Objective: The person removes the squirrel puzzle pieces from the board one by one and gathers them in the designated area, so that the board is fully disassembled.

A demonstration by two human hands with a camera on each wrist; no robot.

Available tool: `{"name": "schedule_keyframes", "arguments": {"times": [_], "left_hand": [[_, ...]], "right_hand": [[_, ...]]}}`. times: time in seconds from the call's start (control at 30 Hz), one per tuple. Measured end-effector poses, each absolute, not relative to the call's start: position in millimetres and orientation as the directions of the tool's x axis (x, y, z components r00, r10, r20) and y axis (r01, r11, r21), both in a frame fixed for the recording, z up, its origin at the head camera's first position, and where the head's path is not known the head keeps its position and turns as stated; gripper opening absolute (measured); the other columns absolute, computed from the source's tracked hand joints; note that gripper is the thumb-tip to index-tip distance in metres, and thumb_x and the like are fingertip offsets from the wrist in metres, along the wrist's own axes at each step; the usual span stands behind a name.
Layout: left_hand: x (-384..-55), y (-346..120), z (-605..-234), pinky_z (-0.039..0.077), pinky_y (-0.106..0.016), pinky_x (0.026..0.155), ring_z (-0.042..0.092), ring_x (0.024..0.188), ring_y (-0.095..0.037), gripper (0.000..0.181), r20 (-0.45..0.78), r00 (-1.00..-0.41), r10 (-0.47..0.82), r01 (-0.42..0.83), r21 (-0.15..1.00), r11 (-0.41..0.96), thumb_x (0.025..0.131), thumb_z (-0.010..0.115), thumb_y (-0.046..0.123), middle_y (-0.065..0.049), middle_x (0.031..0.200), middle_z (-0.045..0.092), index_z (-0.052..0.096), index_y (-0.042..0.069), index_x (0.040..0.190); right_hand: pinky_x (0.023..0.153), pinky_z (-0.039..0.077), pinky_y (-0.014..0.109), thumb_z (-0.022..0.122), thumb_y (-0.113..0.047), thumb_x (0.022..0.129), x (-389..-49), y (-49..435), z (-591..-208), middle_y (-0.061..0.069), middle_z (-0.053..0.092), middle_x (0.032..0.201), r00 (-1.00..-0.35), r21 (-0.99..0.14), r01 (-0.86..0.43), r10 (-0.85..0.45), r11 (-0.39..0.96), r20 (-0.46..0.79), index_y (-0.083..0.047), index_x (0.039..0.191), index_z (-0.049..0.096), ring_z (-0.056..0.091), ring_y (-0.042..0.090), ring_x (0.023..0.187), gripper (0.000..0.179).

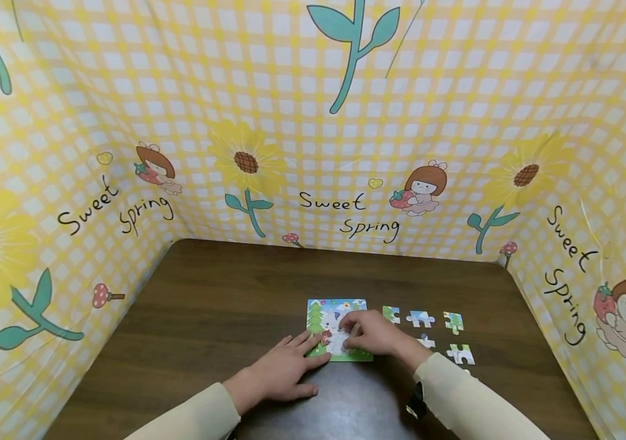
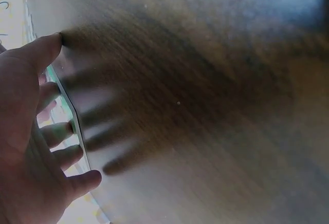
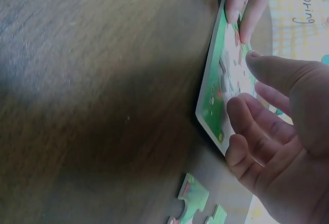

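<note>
A square jigsaw puzzle board [image 1: 340, 304] with a white cartoon animal, green trees and a green border lies on the table. My left hand [image 1: 287, 368] rests with straight, spread fingers over its lower left edge; in the left wrist view the fingers reach along the table's surface. Over the right part of the board is my right hand [image 1: 375, 332], its thumb and bent fingers down at the picture. In the right wrist view, the thumb [image 3: 272, 70] and fingertips stand apart close over the board; I cannot tell whether a small piece is between them.
Several loose jigsaw pieces lie right of the board, among them a blue-and-white piece [image 1: 420, 318], a green piece [image 1: 453, 322] and a white-and-green piece [image 1: 460, 354]. The brown wooden table [image 1: 225, 293] is enclosed by a yellow checked cloth [image 1: 313, 153] at the back and sides.
</note>
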State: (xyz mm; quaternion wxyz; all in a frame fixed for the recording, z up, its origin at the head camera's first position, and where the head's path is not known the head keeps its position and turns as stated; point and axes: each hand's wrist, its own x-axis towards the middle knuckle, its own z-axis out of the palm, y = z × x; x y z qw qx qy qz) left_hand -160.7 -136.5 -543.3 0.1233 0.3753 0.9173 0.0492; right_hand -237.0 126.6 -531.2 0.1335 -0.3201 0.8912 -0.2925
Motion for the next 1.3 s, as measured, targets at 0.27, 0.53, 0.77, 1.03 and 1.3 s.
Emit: {"name": "schedule_keyframes", "arguments": {"times": [0.27, 0.53, 0.77, 1.03, 1.3], "left_hand": [[-158.3, -135.8, -540.9, 0.039, -0.062, 0.112, 0.026, 0.155, -0.036, 0.067, -0.198, -0.690, 0.696, 0.676, 0.166, 0.718, 0.100, 0.053, 0.062, -0.005, 0.172, 0.018, 0.037, 0.037, 0.160], [-158.4, -134.2, -537.7, 0.039, -0.062, 0.112, 0.028, 0.155, -0.036, 0.067, -0.191, -0.691, 0.697, 0.683, 0.142, 0.716, 0.099, 0.055, 0.062, -0.006, 0.171, 0.022, 0.040, 0.036, 0.159], [-158.4, -133.8, -536.6, 0.040, -0.060, 0.112, 0.029, 0.154, -0.035, 0.068, -0.202, -0.689, 0.696, 0.687, 0.127, 0.716, 0.099, 0.053, 0.064, -0.006, 0.171, 0.022, 0.038, 0.036, 0.159], [-157.9, -134.1, -536.6, 0.040, -0.061, 0.112, 0.028, 0.155, -0.034, 0.068, -0.202, -0.694, 0.691, 0.677, 0.144, 0.722, 0.099, 0.054, 0.063, -0.005, 0.172, 0.020, 0.038, 0.037, 0.160], [-156.9, -134.5, -537.0, 0.040, -0.061, 0.111, 0.027, 0.155, -0.034, 0.066, -0.200, -0.697, 0.688, 0.671, 0.154, 0.725, 0.100, 0.054, 0.062, -0.005, 0.172, 0.020, 0.039, 0.037, 0.159]], "right_hand": [[0.073, 0.054, 0.029, 0.081, -0.020, 0.089, -234.3, 121.0, -533.5, 0.000, 0.073, 0.099, -0.755, -0.619, -0.482, -0.652, 0.621, -0.066, -0.013, 0.117, 0.073, 0.066, 0.008, 0.078, 0.031], [0.072, 0.052, 0.029, 0.085, -0.017, 0.084, -235.4, 117.2, -536.4, -0.001, 0.070, 0.094, -0.753, -0.600, -0.489, -0.653, 0.634, -0.077, -0.013, 0.113, 0.073, 0.061, 0.006, 0.076, 0.031], [0.071, 0.053, 0.031, 0.086, -0.007, 0.080, -235.6, 115.3, -535.4, 0.000, 0.067, 0.091, -0.773, -0.621, -0.439, -0.626, 0.649, -0.108, -0.012, 0.110, 0.071, 0.061, 0.009, 0.076, 0.034], [0.073, 0.051, 0.031, 0.086, -0.006, 0.081, -235.9, 115.2, -532.9, 0.000, 0.067, 0.089, -0.769, -0.592, -0.482, -0.636, 0.646, -0.068, -0.011, 0.106, 0.073, 0.060, 0.012, 0.078, 0.028], [0.072, 0.050, 0.029, 0.082, -0.014, 0.086, -235.0, 114.4, -532.5, -0.005, 0.066, 0.088, -0.761, -0.576, -0.511, -0.648, 0.638, -0.042, -0.017, 0.101, 0.076, 0.057, 0.008, 0.078, 0.016]]}}
